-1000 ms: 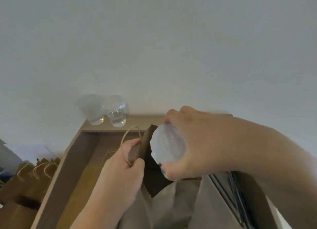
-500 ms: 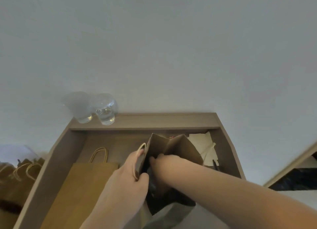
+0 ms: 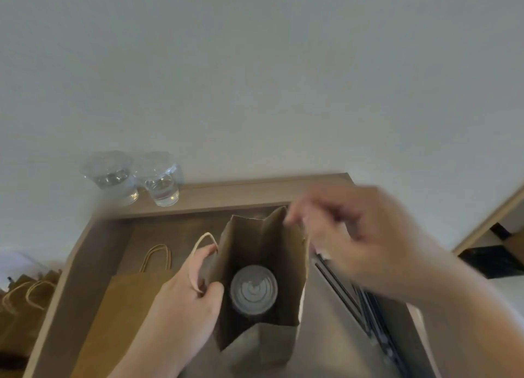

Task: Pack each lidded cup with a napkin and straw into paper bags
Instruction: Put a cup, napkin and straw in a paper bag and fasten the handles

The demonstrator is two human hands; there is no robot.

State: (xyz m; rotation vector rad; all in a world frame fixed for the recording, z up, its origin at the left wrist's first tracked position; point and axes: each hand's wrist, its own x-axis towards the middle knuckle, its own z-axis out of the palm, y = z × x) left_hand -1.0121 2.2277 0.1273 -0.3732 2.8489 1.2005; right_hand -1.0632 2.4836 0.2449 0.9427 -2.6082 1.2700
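An open brown paper bag stands upright in front of me. A lidded cup sits at its bottom, lid facing up. My left hand pinches the bag's left edge and its twine handle. My right hand is blurred by motion, above and to the right of the bag's mouth, fingers loosely curled near the right rim; nothing shows in it. Black straws lie to the right of the bag, partly hidden by my right arm. No napkin is visible.
A flat paper bag lies in the wooden tray to the left. Two clear lidded cups stand on the tray's far rim. More handled bags stand at the far left. A wooden edge is at the right.
My right hand lowered the lidded cup into the bag, let it go and came out, moving up to the right. My left hand kept hold of the bag's edge.
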